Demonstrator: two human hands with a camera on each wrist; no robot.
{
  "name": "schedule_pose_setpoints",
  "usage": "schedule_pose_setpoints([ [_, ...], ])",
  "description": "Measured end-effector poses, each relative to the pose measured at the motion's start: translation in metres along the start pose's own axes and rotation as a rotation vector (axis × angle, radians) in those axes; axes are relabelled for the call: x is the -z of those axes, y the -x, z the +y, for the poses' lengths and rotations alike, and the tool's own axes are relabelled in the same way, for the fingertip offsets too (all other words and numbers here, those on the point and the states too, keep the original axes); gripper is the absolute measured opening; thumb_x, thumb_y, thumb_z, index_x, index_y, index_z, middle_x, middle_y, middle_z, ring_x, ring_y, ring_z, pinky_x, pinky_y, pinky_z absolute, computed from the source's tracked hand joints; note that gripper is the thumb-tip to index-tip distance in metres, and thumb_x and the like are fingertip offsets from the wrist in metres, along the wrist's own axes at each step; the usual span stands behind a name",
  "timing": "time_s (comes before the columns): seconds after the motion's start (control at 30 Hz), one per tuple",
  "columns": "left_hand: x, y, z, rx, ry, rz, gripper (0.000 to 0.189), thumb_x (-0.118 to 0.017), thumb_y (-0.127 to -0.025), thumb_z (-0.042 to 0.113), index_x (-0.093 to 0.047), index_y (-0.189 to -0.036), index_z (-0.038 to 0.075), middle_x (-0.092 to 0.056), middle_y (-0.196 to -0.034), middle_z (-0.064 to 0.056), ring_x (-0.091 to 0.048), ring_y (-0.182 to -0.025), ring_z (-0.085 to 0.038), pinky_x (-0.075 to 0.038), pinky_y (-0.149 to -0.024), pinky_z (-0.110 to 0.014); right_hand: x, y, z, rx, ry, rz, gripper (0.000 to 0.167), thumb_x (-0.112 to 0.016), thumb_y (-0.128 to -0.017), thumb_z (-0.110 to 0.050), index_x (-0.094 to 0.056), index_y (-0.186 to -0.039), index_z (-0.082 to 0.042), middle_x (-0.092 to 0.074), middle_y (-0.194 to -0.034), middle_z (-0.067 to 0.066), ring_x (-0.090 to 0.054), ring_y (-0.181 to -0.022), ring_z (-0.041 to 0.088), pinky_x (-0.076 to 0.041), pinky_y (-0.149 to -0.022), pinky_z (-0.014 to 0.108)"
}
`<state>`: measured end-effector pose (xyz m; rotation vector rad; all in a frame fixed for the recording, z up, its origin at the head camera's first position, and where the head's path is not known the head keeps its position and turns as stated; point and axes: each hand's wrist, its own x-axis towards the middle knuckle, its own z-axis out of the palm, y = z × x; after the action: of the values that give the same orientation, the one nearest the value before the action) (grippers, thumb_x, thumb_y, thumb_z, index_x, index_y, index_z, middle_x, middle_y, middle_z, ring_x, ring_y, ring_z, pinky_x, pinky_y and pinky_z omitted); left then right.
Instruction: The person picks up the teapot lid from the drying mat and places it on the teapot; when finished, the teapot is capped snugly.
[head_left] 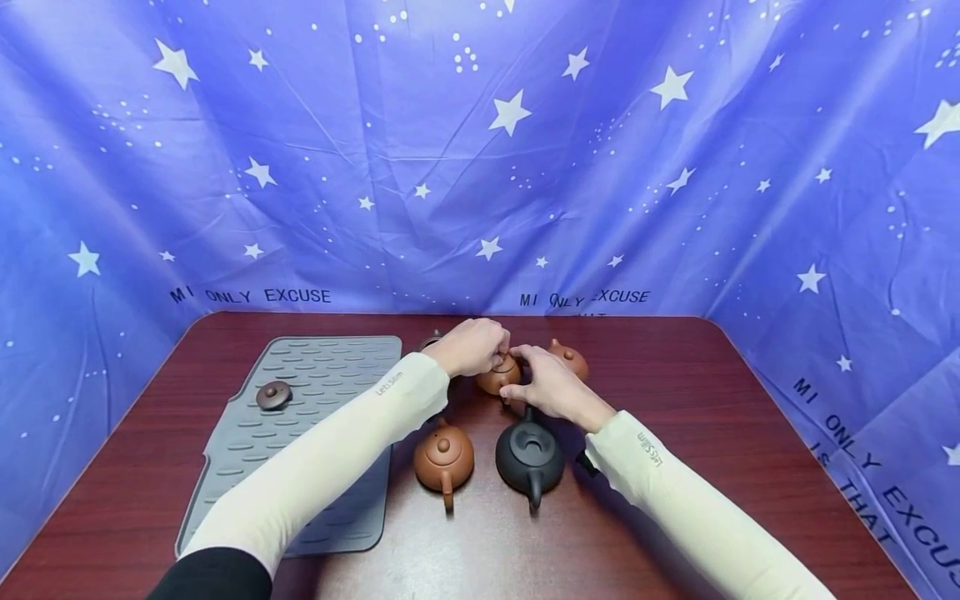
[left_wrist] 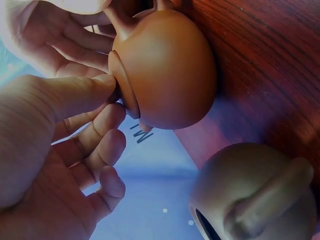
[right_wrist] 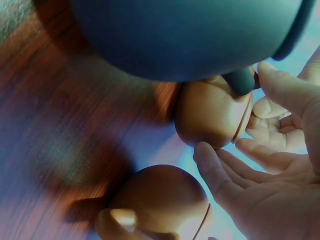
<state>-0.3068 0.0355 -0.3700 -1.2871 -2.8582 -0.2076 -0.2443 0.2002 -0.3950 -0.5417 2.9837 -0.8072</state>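
At the middle of the row of pots stands a small orange-brown clay teapot (head_left: 491,383). Its round lid (left_wrist: 125,87) lies at the mouth, and my left hand (head_left: 471,346) pinches the lid at its top between thumb and fingers; the knob is hidden. My right hand (head_left: 551,383) holds the same teapot, thumb at the handle and fingertips against the body's side. In the left wrist view a brown teapot (left_wrist: 250,195) with an uncovered mouth stands close by. A dark brown lid (head_left: 273,395) lies on the grey mat (head_left: 337,517).
Nearer the front stand another orange-brown teapot (head_left: 444,458) and a black teapot (head_left: 529,458), both lidded. One more orange-brown teapot (head_left: 572,360) is behind my right hand. All rest on a reddish wooden table (head_left: 675,375) before a starry blue cloth (head_left: 420,150).
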Motion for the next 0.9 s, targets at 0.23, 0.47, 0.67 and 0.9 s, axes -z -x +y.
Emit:
schedule_pose_setpoints([
  [0.23,0.010,0.014,-0.006,0.031,0.098,0.028,0.013,-0.068,-0.086,0.014,-0.069,-0.099,0.010,-0.065,-0.093,0.001,-0.059,-0.086,-0.014,-0.047,-0.077,-0.029,0.000,0.001,0.000,-0.001,-0.036,-0.019,0.063,-0.076,-0.081,-0.029,-0.050,-0.131,-0.002,-0.056,-0.124,0.014,-0.055,-0.110,0.028,-0.044,-0.089,0.041],
  [0.47,0.036,0.058,-0.032,0.105,0.176,0.125,0.018,-0.067,-0.087,0.014,-0.066,-0.102,0.006,-0.065,-0.096,-0.004,-0.061,-0.089,-0.019,-0.046,-0.084,-0.036,0.009,0.005,-0.005,0.031,-0.009,0.032,0.060,-0.074,-0.082,-0.030,-0.051,-0.130,-0.002,-0.055,-0.125,0.013,-0.052,-0.115,0.028,-0.035,-0.098,0.046],
  [0.67,0.055,0.111,-0.068,0.227,0.250,0.187,0.018,-0.068,-0.086,0.014,-0.066,-0.102,0.005,-0.064,-0.091,-0.003,-0.060,-0.085,-0.019,-0.047,-0.079,-0.037,0.013,0.003,-0.020,0.112,-0.054,0.080,0.055,-0.075,-0.082,-0.026,-0.054,-0.128,-0.004,-0.056,-0.124,0.011,-0.051,-0.116,0.026,-0.032,-0.101,0.047],
  [0.9,0.060,0.171,-0.097,0.307,0.226,0.204,0.019,-0.070,-0.085,0.016,-0.066,-0.102,0.006,-0.064,-0.091,-0.003,-0.060,-0.086,-0.021,-0.047,-0.077,-0.040,0.008,-0.015,-0.041,0.119,-0.055,0.002,0.059,-0.073,-0.083,-0.029,-0.050,-0.132,-0.006,-0.052,-0.128,0.011,-0.052,-0.115,0.025,-0.041,-0.093,0.039],
])
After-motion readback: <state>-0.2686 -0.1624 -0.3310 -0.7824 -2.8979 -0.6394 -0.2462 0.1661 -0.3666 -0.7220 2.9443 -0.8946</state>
